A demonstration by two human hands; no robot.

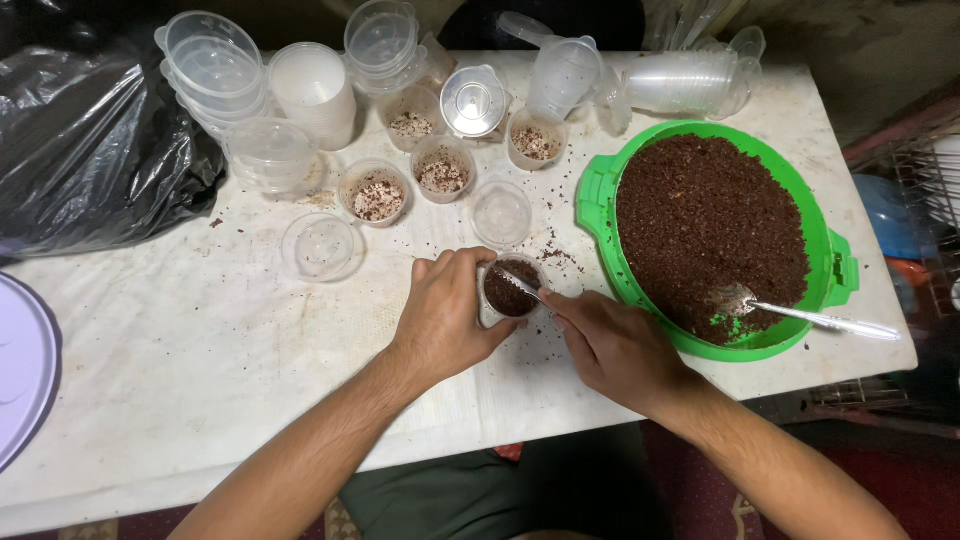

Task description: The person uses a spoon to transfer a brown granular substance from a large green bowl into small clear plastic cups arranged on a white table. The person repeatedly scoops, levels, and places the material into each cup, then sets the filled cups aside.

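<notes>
While the left hand (447, 312) wraps its fingers (462, 262) around a small clear cup (510, 290), the right hand (608, 345) pinches a thin metal tool (520, 282) between thumb and fingertips, its tip lying across the cup mouth. Which kind of tool it is cannot be told; only a short bright length shows. The cup is upright on the white table (200, 350), filled near the rim with dark brown crumbly soil, and stands just left of the green basin (598, 195).

Loose crumbs (555, 255) lie on the table between the cup and the basin rim. The basin holds a broad bed of the same brown material, with a metal spoon (790, 312) resting in it at the near right side, handle out over the rim.

Left of the basin and beyond the held cup stand an empty clear cup (501, 212), four part-filled cups (442, 170) with a pale-and-brown mix, and a loose round lid (320, 246). Further left of the basin are stacks of clear lids and containers (215, 65). Behind the basin lie nested clear cups (680, 80) on their side. A black plastic bag (90, 140) sits far left of the basin.
</notes>
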